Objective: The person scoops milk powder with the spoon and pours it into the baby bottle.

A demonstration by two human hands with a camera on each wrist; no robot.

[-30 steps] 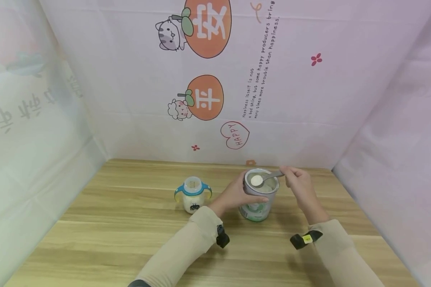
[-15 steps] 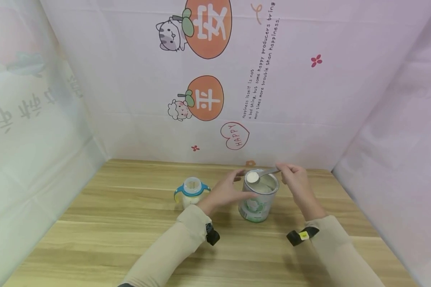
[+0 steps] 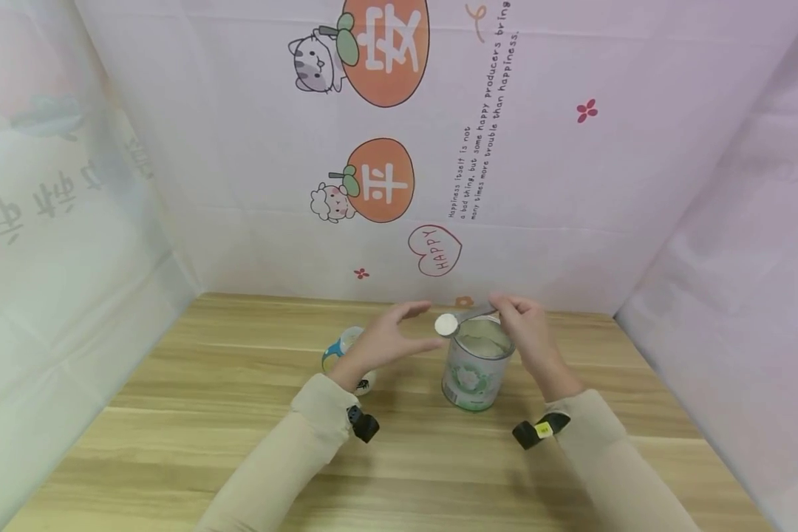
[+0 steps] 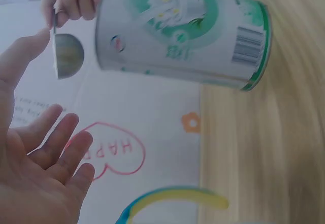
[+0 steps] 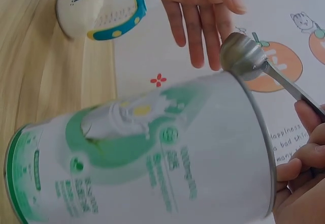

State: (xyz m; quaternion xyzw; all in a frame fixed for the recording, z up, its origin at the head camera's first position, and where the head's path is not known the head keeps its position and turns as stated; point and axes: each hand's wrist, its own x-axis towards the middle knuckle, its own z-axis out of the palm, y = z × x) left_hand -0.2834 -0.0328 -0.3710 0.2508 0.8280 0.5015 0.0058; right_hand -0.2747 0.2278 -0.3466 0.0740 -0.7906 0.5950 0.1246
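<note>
Between thumb and fingers my right hand (image 3: pixel 528 332) pinches the handle of a metal measuring spoon (image 3: pixel 447 325), whose round bowl is full of white powder. The bowl hangs just left of the rim of an open powder tin (image 3: pixel 476 373), white with green print, standing upright. My left hand (image 3: pixel 386 341) is spread, holding nothing, its fingers and thumb near the spoon bowl; the left wrist view shows the spoon (image 4: pixel 68 55) apart from the palm. Behind my left wrist stands a baby bottle (image 3: pixel 352 337) with blue handles, partly hidden; its body (image 5: pixel 99 8) shows in the right wrist view.
The wooden table (image 3: pixel 239 414) is bounded at the back by a printed cloth wall (image 3: pixel 259 244), with cloth on both sides. Dark wrist cameras sit on both sleeves.
My left hand has let go of the tin and moved left, now covering part of the bottle. The filled spoon has moved left, from above the tin's mouth to beyond its rim.
</note>
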